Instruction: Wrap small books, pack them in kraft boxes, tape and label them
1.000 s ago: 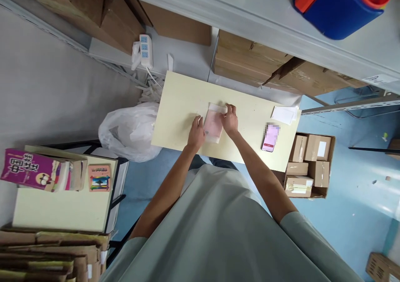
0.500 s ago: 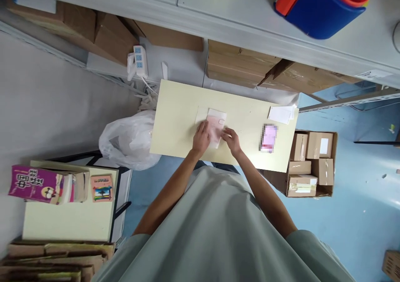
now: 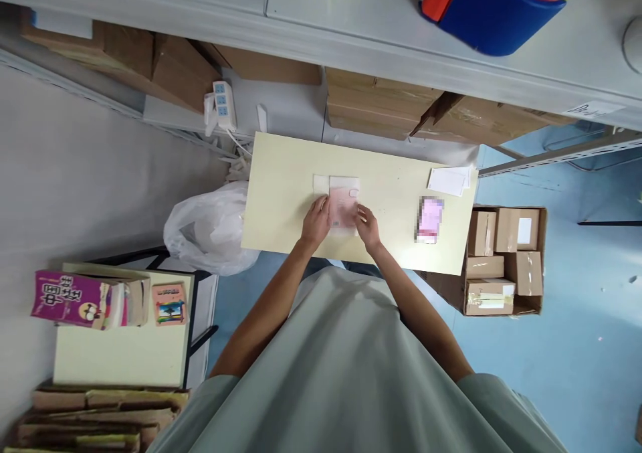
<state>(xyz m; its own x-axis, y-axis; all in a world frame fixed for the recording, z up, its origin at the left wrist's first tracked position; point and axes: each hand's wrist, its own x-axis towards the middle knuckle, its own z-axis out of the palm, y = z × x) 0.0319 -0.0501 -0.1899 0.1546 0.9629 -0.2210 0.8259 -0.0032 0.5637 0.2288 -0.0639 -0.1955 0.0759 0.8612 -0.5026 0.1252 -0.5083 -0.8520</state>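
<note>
Blue floor (image 3: 576, 373) is spreading along the right of the room, and a grey metal shelf (image 3: 351, 35) is running across the top of the view. Below it, a pale yellow desk (image 3: 281, 172) is standing slightly askew, while at lower left a second desk (image 3: 120, 356) is also showing. Brown cardboard boxes (image 3: 386, 102) are sitting under the upper level of the shelf. Just beyond the right end of the yellow desk, an open carton (image 3: 544, 239) is holding several smaller boxes (image 3: 518, 229); beside the left end, a white plastic bag (image 3: 188, 235) is slumping. On the second desk, a purple book (image 3: 73, 299) is lying near a smaller orange book (image 3: 170, 304).

Over the yellow desk, the left hand (image 3: 317, 222) is resting at the left edge of a pink packet (image 3: 344, 205), its fingers lying close together. The right hand (image 3: 368, 229) is curling its fingers at the opposite edge. Whether either is pinching or only pressing, I cannot tell. Between them, the packet is lying flat near the middle of the desk. Farther right, a phone (image 3: 429, 219), partly pixelated, is lying just below some white papers (image 3: 446, 180). A small pale piece (image 3: 321, 184) is lying beside the packet's upper left corner.
</note>
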